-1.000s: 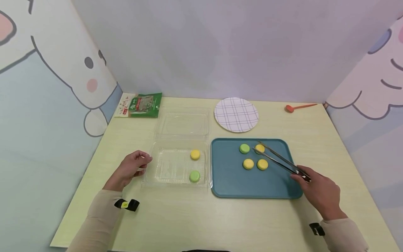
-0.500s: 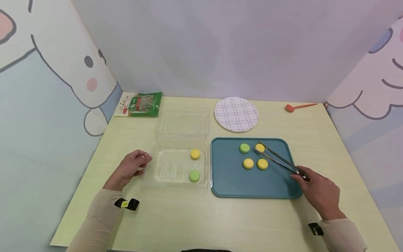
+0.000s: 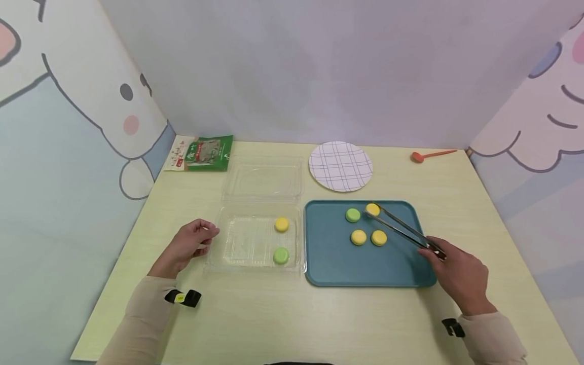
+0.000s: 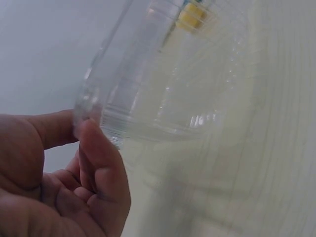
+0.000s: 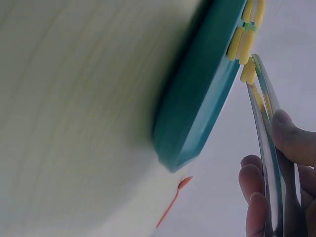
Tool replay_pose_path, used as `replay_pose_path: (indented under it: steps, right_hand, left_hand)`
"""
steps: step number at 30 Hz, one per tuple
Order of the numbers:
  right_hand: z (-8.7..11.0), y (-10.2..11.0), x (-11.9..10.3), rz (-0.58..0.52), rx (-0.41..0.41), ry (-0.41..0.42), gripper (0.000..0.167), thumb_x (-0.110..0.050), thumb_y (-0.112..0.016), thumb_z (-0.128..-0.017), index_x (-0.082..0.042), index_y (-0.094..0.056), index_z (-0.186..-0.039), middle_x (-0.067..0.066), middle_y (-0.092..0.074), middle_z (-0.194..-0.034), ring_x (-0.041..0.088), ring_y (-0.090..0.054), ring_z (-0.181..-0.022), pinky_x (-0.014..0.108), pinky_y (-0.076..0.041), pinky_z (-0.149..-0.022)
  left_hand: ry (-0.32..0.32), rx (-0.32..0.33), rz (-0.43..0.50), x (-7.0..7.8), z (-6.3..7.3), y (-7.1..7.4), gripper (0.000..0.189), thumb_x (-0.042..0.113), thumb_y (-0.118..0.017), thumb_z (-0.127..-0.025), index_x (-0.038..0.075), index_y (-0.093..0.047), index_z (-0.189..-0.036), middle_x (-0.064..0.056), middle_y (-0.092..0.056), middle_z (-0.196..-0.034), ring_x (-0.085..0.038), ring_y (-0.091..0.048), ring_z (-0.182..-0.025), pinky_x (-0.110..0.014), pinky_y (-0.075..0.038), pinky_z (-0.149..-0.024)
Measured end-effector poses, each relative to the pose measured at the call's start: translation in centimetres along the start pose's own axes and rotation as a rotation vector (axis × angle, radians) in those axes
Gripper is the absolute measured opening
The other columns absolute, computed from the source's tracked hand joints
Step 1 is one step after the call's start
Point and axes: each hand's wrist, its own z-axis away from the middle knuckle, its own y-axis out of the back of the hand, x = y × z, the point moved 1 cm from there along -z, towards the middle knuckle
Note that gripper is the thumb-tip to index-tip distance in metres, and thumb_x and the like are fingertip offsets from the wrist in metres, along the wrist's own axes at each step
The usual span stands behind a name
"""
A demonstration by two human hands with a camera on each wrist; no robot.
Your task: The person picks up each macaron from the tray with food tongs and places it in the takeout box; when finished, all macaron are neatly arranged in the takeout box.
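One round yellow macaron point(image 3: 372, 209) between tongs point(image 5: 271, 182)

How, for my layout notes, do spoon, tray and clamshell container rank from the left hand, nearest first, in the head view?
1. Clear clamshell container, pinched by the left hand.
2. Teal tray, right of it.
3. Red spoon, back right.

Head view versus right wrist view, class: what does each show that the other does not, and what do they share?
Only the head view: the left hand at the edge of the clear container, the checked plate and the packets.

Only the right wrist view: the outer wall of the tray from the side, and the layered edges of the yellow macarons.

Both: the right hand gripping the tongs, tips at a yellow macaron, the tray and the orange spoon.
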Motion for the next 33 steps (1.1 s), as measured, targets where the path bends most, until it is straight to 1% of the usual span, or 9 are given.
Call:
replay_pose_path:
  steps: [4,8,15,21,24,28,33]
  right_hand:
    - [-0.1,-0.1,-0.6,-0.011,0.011,0.009,0.044,-0.019,-0.089,-0.072,-0.007,-0.073,-0.112,0.015,-0.073,-0.084,0.036,-0.064,-0.059,0.036,-0.032,-0.04]
    - [-0.4,-0.2,-1.2,-0.02,0.014,0.038,0.046,-0.018,-0.09,-0.071,-0.007,-0.073,-0.113,0.014,-0.074,-0.085,0.033,-0.065,-0.06,0.034,-0.031,-0.041]
    - [-1.1,-0.4,-2.3,-0.039,0.041,0.117,0.05,-0.02,-0.09,-0.069,-0.007,-0.073,-0.114,0.014,-0.074,-0.084,0.027,-0.06,-0.051,0.031,-0.028,-0.039]
    - [-1.7,-0.7,-3.7,-0.049,0.005,0.127,0.049,-0.02,-0.091,-0.068,-0.008,-0.072,-0.112,0.013,-0.073,-0.08,0.023,-0.058,-0.05,0.031,-0.03,-0.04]
    - [-1.9,-1.0,-4.5,-0.054,-0.013,0.146,0.048,-0.02,-0.091,-0.069,-0.007,-0.071,-0.111,0.011,-0.072,-0.08,0.021,-0.057,-0.051,0.03,-0.031,-0.04]
    - [-2.2,-1.4,-5.5,-0.075,-0.014,0.176,0.048,-0.02,-0.091,-0.069,-0.007,-0.072,-0.111,0.01,-0.073,-0.081,0.019,-0.057,-0.051,0.03,-0.032,-0.041]
    - [-2.5,-1.8,-6.9,-0.097,-0.019,0.194,0.049,-0.024,-0.091,-0.07,-0.009,-0.072,-0.112,0.01,-0.073,-0.08,0.018,-0.056,-0.051,0.03,-0.032,-0.042]
  left_hand:
    - [-0.001,-0.001,0.002,-0.1,0.0,0.0,0.023,0.023,-0.065,-0.101,0.005,-0.052,-0.109,0.0,-0.052,-0.078,-0.011,-0.052,-0.064,-0.025,-0.048,-0.058]
    - [-0.007,-0.005,0.0,-0.1,0.0,0.0,0.023,0.024,-0.065,-0.101,0.006,-0.052,-0.109,0.0,-0.052,-0.078,-0.011,-0.052,-0.063,-0.025,-0.048,-0.058]
    - [-0.009,-0.006,0.004,-0.2,0.0,0.0,0.024,0.024,-0.065,-0.101,0.006,-0.052,-0.11,0.0,-0.052,-0.079,-0.011,-0.051,-0.063,-0.025,-0.048,-0.058]
    - [-0.005,-0.003,-0.006,-0.1,0.0,-0.1,0.025,0.025,-0.065,-0.101,0.005,-0.052,-0.11,0.0,-0.052,-0.079,-0.011,-0.052,-0.065,-0.025,-0.048,-0.06]
    - [-0.004,-0.001,-0.012,-0.1,0.0,-0.1,0.025,0.024,-0.064,-0.101,0.005,-0.052,-0.11,0.0,-0.052,-0.079,-0.011,-0.052,-0.065,-0.025,-0.048,-0.06]
    - [-0.001,0.003,-0.011,0.0,0.0,-0.1,0.025,0.024,-0.064,-0.101,0.005,-0.052,-0.11,0.0,-0.053,-0.079,-0.011,-0.052,-0.065,-0.025,-0.048,-0.059]
    - [0.003,0.007,-0.009,0.0,0.0,-0.2,0.024,0.023,-0.065,-0.101,0.005,-0.052,-0.11,0.0,-0.053,-0.079,-0.011,-0.052,-0.065,-0.025,-0.048,-0.059]
